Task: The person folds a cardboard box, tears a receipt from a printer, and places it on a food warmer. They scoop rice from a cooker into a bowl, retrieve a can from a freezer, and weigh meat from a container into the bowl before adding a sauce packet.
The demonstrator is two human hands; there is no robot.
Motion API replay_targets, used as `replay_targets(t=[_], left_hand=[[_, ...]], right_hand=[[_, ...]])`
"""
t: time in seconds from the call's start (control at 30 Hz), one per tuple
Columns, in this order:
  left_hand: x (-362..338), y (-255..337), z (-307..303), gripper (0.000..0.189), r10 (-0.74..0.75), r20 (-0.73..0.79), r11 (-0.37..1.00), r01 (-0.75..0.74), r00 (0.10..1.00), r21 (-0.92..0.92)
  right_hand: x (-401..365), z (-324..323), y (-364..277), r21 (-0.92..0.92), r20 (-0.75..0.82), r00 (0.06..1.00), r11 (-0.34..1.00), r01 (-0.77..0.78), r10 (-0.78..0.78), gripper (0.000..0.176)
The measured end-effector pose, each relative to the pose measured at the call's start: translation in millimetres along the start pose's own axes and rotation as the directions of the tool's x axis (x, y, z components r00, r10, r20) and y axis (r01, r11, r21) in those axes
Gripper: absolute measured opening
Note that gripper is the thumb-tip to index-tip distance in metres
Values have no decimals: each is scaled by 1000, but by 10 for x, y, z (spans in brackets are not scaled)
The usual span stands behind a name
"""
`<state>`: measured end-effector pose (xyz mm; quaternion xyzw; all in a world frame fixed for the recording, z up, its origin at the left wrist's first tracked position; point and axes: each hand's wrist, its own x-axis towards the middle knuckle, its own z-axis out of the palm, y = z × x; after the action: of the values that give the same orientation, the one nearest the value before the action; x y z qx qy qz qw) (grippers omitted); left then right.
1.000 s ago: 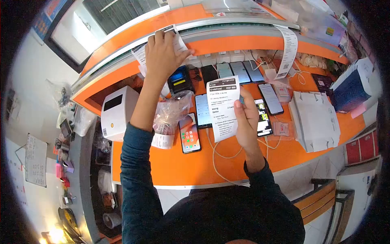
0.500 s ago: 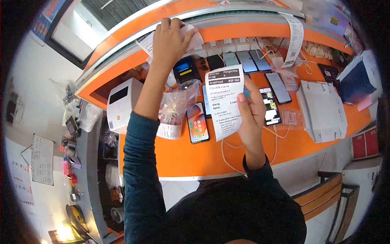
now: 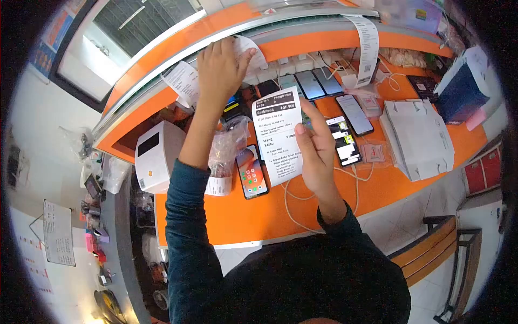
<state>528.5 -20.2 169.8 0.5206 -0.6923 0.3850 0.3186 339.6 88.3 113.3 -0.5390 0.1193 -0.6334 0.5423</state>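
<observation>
Receipt (image 3: 278, 137), 1, pinched by right hand (image 3: 317, 157) above worktop (image 3: 232, 222); slip (image 3: 251, 52), 1, partly covered by left hand (image 3: 220, 68), fingers bent, pinch indeterminable, at shelf edge (image 3: 313, 44); creasing best avoided.

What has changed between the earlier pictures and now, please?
The right hand has moved its printed receipt left, nearer the phone with app icons. The left hand has shifted right along the shelf edge, exposing more of the left paper slip. No grasp or release is evident; the white stack and that phone stayed put.
</observation>
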Motion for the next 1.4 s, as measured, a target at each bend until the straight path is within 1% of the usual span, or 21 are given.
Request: replay_targets(t=[0.17, 0.3, 0.33, 0.37, 0.43, 0.5, 0.53, 0.57, 0.63, 0.7, 0.73, 0.77, 0.87, 0.97, 1.0, 1.07, 1.2, 1.23, 1.3, 1.33, 1.4], left_hand=[[-65, 3, -10, 40, -51, -58, 973, 62, 997, 220], [-147, 20, -307, 43, -75, 5, 975, 73, 997, 212], [-174, 17, -442, 43, -85, -74, 996, 86, 994, 10], [-236, 15, -654, 45, -253, 54, 942, 259, 966, -212], [-476, 50, -1175, 49, -465, 380, 604, 600, 800, -524], [-889, -54, -1595, 57, -425, 552, 449, 697, 717, -559], [-1112, -90, -1824, 62, -411, 609, 507, 726, 678, -465], [-1313, -101, -2071, 62, -392, 591, 460, 707, 704, -537], [-1740, -275, -2544, 60, -360, 680, 249, 769, 638, -589], [-2090, -246, -3101, 56, -533, 567, 137, 726, 627, -674], [-2346, -283, -3416, 52, -637, 603, 20, 792, 480, -610], [-2520, -267, -3710, 47, -657, 576, -74, 719, 487, -692], [-3034, -135, -5071, 44, -776, 418, -34, 632, 471, -775], [-3775, -1, -6394, 45, -899, 210, 60, 582, 385, -811], [-3994, 49, -6806, 48, -925, 146, 98, 590, 351, -802], [-4442, 191, -7612, 49, -953, 24, 149, 534, 303, -833], [-5377, 432, -8998, 50, -964, -165, 244, 451, 208, -858], [-4975, 448, -8406, 50, -953, -211, 291, 470, 216, -833], [-5111, 459, -8467, 50, -936, -262, 344, 448, 236, -825], [-5177, 463, -8540, 47, -938, -295, 347, 437, 184, -830], [-5388, 430, -8461, 45, -942, -290, 327, 261, 171, -908]], right_hand=[[66, 57, 69, 30, 48, 999, 1000, 1, -3, 35], [76, 205, 117, 27, 65, 998, 1000, -10, 9, 37], [65, 260, 173, 34, 67, 998, 999, -7, 5, 37], [52, 335, 210, 43, 71, 997, 999, -5, 2, 37], [-36, 552, 202, 77, 94, 995, 996, -47, 40, 39], [-162, 832, 201, 56, 124, 992, 998, -23, 16, 41], [-243, 972, 207, 37, 154, 988, 999, -1, -5, 41], [-357, 1166, 218, 23, 193, 981, 999, 25, -29, 41], [-650, 1594, 241, 17, 281, 957, 997, 76, -78, 40], [-1088, 2117, 190, 104, 382, 923, 995, 7, -46, 39], [-1355, 2403, 136, 124, 427, 904, 991, -42, -15, 39], [-1646, 2674, 98, 139, 477, 879, 987, -81, 6, 39], [-2669, 3635, -107, 217, 616, 778, 976, -16, -124, 44], [-3719, 4380, -624, 277, 877, 474, 724, -632, 79, 62], [-4016, 4608, -765, 248, 931, 360, 633, -733, 52, 66], [-4727, 5047, -1074, 161, 980, 199, 553, -818, 9, 78], [-6002, 5840, -1432, 44, 995, -17, 568, -822, -101, 71], [-5400, 5483, -1193, 39, 987, -49, 525, -850, -153, 70], [-5450, 5575, -1140, 0, 976, -107, 493, -870, -190, 68], [-5566, 5664, -1104, 2, 971, -116, 492, -870, -210, 67], [-5667, 5716, -870, -12, 963, -134, 461, -887, -232, 67]])
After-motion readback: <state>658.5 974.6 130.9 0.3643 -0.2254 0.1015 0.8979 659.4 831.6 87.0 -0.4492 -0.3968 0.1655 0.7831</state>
